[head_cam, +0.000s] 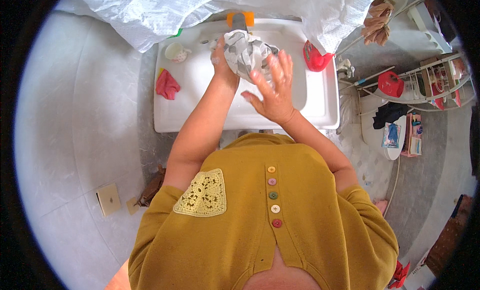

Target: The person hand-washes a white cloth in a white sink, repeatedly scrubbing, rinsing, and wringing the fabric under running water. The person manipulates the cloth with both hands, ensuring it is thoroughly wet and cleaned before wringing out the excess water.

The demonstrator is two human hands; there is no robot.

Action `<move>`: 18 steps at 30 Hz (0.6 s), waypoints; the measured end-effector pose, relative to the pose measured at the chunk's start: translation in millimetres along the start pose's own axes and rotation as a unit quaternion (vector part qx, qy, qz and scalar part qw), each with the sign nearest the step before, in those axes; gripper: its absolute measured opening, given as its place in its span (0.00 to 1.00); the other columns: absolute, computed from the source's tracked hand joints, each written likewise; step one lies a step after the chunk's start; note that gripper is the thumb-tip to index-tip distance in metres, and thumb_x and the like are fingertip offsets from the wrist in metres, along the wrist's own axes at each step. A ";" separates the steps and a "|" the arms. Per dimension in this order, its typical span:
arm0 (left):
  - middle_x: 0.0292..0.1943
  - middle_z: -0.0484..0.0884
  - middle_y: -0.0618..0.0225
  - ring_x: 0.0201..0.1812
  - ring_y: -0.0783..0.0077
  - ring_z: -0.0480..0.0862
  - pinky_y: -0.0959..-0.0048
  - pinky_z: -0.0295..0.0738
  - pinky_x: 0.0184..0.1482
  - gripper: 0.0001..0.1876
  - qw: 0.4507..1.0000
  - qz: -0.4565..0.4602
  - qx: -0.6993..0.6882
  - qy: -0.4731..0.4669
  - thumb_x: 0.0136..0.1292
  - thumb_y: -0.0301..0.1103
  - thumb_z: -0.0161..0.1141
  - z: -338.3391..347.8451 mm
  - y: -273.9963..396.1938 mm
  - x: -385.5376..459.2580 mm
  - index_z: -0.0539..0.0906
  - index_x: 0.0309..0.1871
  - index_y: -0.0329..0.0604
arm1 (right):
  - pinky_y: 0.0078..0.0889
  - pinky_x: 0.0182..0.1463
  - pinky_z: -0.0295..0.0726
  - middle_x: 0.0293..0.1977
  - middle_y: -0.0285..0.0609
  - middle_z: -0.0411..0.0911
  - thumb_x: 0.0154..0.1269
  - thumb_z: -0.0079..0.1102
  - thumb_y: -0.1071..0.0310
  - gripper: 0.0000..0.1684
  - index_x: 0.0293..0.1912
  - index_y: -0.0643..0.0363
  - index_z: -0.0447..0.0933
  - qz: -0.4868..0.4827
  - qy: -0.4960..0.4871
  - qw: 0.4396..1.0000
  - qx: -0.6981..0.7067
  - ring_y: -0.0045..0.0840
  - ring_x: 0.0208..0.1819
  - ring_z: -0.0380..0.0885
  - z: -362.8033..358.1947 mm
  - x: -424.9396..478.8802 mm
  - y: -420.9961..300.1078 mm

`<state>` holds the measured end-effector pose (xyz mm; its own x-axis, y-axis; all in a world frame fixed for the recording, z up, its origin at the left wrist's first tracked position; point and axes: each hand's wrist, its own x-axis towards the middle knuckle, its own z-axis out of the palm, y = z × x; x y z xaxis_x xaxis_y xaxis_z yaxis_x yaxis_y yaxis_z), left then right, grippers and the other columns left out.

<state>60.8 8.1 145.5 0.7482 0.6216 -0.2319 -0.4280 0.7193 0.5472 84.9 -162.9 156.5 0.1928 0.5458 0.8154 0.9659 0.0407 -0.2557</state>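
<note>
Over a white sink basin point(195, 113), my left hand point(220, 61) holds a crumpled white and grey cloth point(245, 53), gripping its left side below the faucet point(240, 20) with its orange part. My right hand point(275, 87) is spread at the cloth's right side, fingers apart, with what looks like suds on the skin; whether its fingertips touch the cloth is hard to tell. A white cup point(176, 52) and a pink cloth point(167, 84) rest on the basin's left side. At the right side is a red plastic container point(317, 57).
White translucent sheeting point(150, 12) hangs over the basin's far edge. To the right are a white wire rack point(420, 97) with a red container point(390, 83), a dark cloth point(388, 113) and a white toilet lid point(395, 149). A grey tiled wall point(56, 102) stands at the left.
</note>
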 end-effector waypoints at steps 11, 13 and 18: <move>0.53 0.82 0.61 0.54 0.61 0.83 0.60 0.80 0.55 0.20 0.997 0.015 0.025 0.076 0.79 0.43 0.43 14.1 -7.0 -13.4 0.75 0.60 0.37 | 0.70 0.70 0.53 0.74 0.49 0.59 0.54 0.59 0.25 0.49 0.69 0.39 0.70 0.162 -0.030 0.986 -0.005 0.52 0.74 0.56 22.0 19.2 32.9; 0.52 0.82 0.61 0.52 0.63 0.84 0.62 0.81 0.54 0.18 0.993 0.035 0.037 0.104 0.78 0.40 0.46 19.4 -12.3 -15.0 0.76 0.59 0.36 | 0.58 0.71 0.60 0.73 0.51 0.60 0.56 0.59 0.26 0.48 0.69 0.42 0.70 0.206 -0.019 0.973 0.106 0.52 0.73 0.59 28.5 26.9 50.8; 0.45 0.85 0.64 0.46 0.66 0.85 0.66 0.80 0.50 0.15 0.984 0.023 0.134 0.116 0.74 0.39 0.53 25.3 -6.7 -15.5 0.80 0.53 0.39 | 0.31 0.54 0.75 0.44 0.42 0.80 0.71 0.56 0.45 0.23 0.50 0.55 0.78 0.368 0.017 0.877 0.308 0.32 0.47 0.79 43.3 21.9 52.0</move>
<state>64.9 -14.2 165.7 0.5816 0.7281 -0.3629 -0.2857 0.6005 0.7469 131.8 -112.6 138.6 0.7396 0.5898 0.3241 0.3033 0.1379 -0.9429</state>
